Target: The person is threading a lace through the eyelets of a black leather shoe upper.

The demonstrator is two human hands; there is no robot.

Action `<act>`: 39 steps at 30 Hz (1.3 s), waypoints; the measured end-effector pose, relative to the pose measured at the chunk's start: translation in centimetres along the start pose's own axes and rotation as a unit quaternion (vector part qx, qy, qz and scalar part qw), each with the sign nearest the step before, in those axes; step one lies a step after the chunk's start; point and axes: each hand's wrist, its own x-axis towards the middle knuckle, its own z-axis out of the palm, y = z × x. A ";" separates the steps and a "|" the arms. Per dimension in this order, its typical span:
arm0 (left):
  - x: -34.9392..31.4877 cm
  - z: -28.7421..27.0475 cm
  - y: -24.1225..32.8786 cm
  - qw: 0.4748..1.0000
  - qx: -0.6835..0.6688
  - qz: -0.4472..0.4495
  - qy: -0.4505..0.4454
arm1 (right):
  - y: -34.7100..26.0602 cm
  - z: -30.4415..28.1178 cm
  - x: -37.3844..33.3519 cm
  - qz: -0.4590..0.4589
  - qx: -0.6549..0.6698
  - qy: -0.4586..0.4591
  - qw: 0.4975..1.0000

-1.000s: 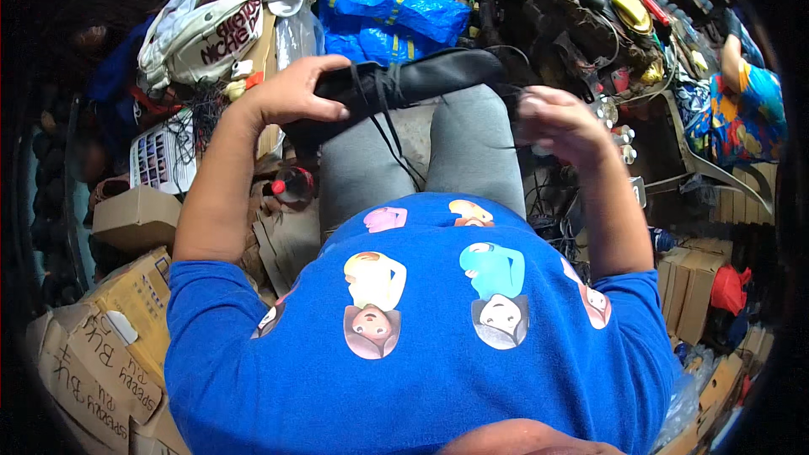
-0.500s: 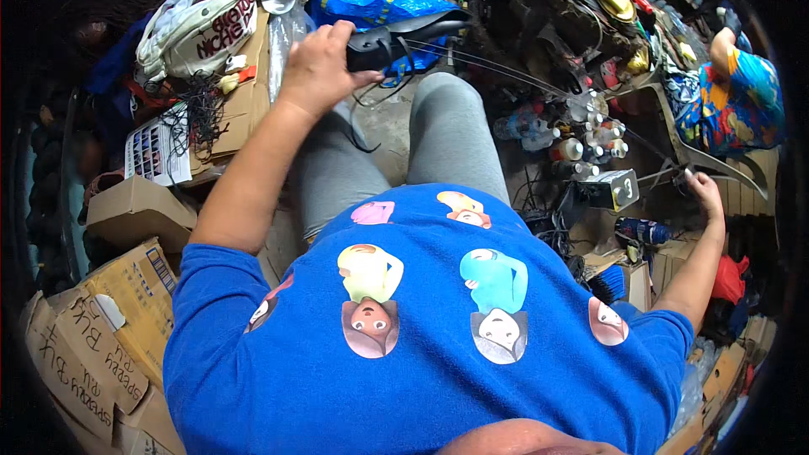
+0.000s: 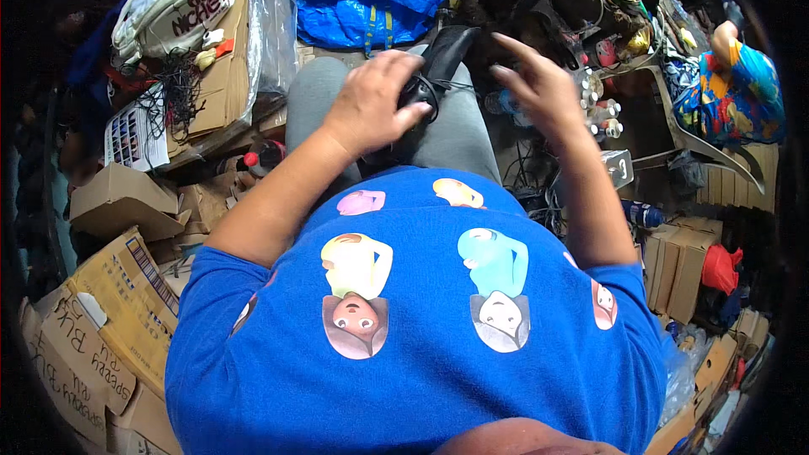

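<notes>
A black shoe (image 3: 448,55) with dark laces is held above my lap, its toe pointing away and to the right. My left hand (image 3: 375,103) grips it from the left side, fingers over it and thumb near the laces. To the right of the shoe, a little apart from it, is my right hand (image 3: 543,93), slightly blurred. Its index finger stretches forward and the fingers are spread; no held thing shows in it. My grey-trousered knees are under the shoe, and part of it is hidden by my left hand.
Ahead lies a blue bag (image 3: 366,0). Cardboard boxes (image 3: 122,202) stand at left, below a white cloth bag (image 3: 168,8). Small bottles (image 3: 602,118) and an overturned stool-like frame (image 3: 666,101) are at right, near another person's colourful clothing (image 3: 733,105).
My left hand has brought the shoe closer over my lap. My right hand has come from far right, where it pulled long threads from the shoe, to beside it; those threads no longer show.
</notes>
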 end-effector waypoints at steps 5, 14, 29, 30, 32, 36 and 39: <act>1.6 0.4 3.5 0.962 -0.230 0.134 -0.067 | -2.7 5.2 4.9 0.015 -0.143 -0.051 0.988; 1.6 3.4 -9.7 0.998 -0.002 -0.053 -0.030 | 4.4 7.8 3.7 0.069 0.486 -0.115 0.864; 6.5 2.1 -7.1 0.962 0.003 -0.120 -0.247 | 5.8 9.4 3.6 0.074 0.577 -0.136 0.802; 6.8 2.0 -7.3 0.951 -0.123 -0.150 -0.240 | 5.8 9.5 3.7 0.074 0.553 -0.127 0.820; 6.8 1.8 -7.7 0.869 -0.391 -0.209 -0.222 | 6.0 9.1 3.8 0.074 0.531 -0.116 0.836; 6.5 1.3 -6.9 0.794 -0.526 -0.249 -0.174 | 4.0 6.4 4.0 0.108 0.481 -0.201 0.847; 6.7 1.5 -6.4 0.757 -0.571 -0.248 -0.196 | 3.2 6.0 4.9 0.051 0.428 -0.176 0.885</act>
